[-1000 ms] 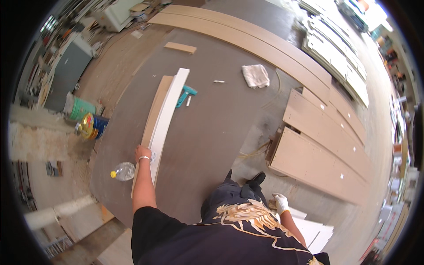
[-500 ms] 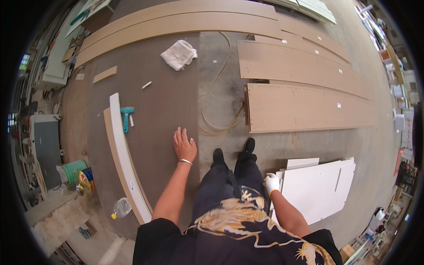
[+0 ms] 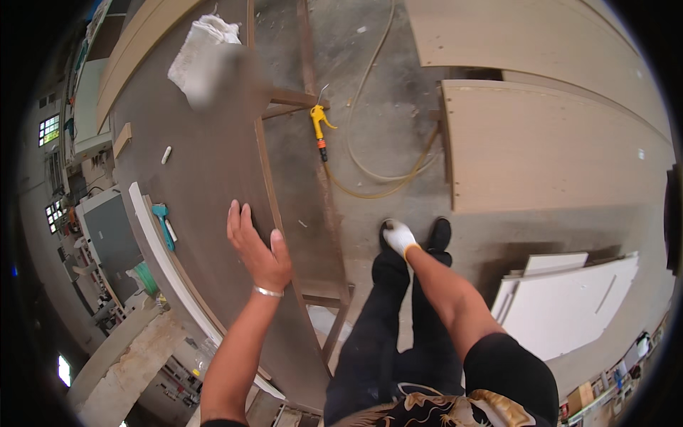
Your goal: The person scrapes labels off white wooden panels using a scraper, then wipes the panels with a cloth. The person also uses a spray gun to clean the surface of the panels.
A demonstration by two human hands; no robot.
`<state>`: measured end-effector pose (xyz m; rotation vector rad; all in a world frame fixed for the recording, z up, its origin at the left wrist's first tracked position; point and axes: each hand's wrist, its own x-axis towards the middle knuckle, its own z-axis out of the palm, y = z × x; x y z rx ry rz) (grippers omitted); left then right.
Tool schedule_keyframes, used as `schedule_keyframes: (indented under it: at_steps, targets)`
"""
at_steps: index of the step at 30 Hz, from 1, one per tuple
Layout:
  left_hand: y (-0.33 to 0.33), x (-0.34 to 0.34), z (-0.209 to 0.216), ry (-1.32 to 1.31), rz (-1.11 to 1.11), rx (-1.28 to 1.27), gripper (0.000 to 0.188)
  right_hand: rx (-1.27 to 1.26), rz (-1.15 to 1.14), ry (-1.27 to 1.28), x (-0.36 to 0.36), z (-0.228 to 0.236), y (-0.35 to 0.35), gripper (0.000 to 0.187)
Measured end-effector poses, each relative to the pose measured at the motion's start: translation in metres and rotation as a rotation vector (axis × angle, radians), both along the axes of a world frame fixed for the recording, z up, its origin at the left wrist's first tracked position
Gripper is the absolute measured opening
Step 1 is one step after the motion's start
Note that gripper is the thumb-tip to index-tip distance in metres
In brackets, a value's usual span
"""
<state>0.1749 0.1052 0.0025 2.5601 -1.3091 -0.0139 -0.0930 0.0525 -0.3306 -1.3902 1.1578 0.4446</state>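
My left hand is bare, with a silver bracelet at the wrist. Its fingers stretch out over the brown worktop, close to the right edge; whether the palm touches it I cannot tell. My right hand, in a white glove, hangs in front of my shoes with its fingers drawn together, and nothing shows in them. Ahead of it, beside the worktop's frame, is a yellow air blow gun on a hose. A teal scraper, a white marker-like stick and a white cloth, partly blurred, lie on the worktop.
Large beige drilled panels lie at the right and far right. White panels are stacked at the lower right. A long white strip runs along the worktop's left side. Wooden legs and crossbars stand under the worktop's right edge.
My right hand has swung forward and inward, away from the white panels. The view has shifted right and closer, bringing the air blow gun into sight. My left hand remains stretched out over the worktop.
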Motion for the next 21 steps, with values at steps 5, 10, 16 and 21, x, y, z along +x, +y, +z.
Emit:
schedule_keyframes:
  at_steps: [5,10,16,21]
  targets:
    - [0.0,0.001,0.007,0.035,0.016,0.086,0.071,-0.063,-0.048,-0.046,0.199,-0.073,-0.043,0.092]
    - [0.009,0.007,0.005,0.068,0.014,0.11,0.074,-0.072,-0.078,0.003,0.304,-0.095,-0.044,0.065]
    - [0.002,0.004,0.005,0.037,-0.004,0.084,0.07,-0.107,-0.316,-0.16,0.206,-0.016,-0.019,0.021]
    - [0.003,0.006,-0.001,-0.048,-0.044,0.048,0.067,-0.012,-0.292,-0.412,0.026,0.169,0.014,0.034]
